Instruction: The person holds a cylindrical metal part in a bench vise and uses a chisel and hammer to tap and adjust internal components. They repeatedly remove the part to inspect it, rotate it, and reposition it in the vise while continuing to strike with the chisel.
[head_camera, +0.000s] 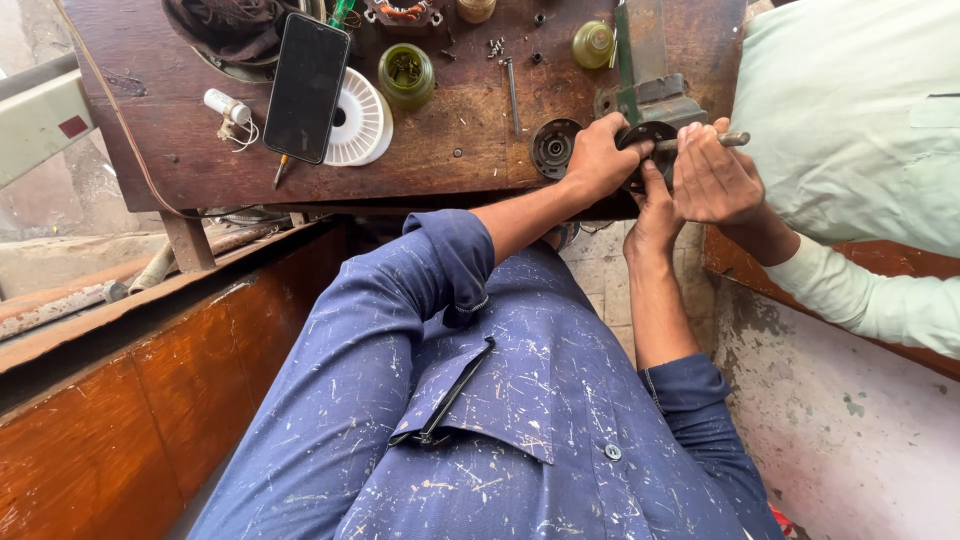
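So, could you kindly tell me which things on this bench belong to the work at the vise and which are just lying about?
In use: green vise, dark round part, metal rod, left hand, right hand, co-worker's hand.

Lying about: phone, white fan disc, green jar, round bearing plate, loose screws.

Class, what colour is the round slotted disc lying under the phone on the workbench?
White. The slotted plastic disc beside the dark phone shows in the head view.

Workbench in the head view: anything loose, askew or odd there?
Small screws lie scattered loose on the wooden bench. A dark phone rests tilted, overlapping a white ribbed disc. Both hands, left and right, grip a dark round part at the green vise, crowded by another person's hand.
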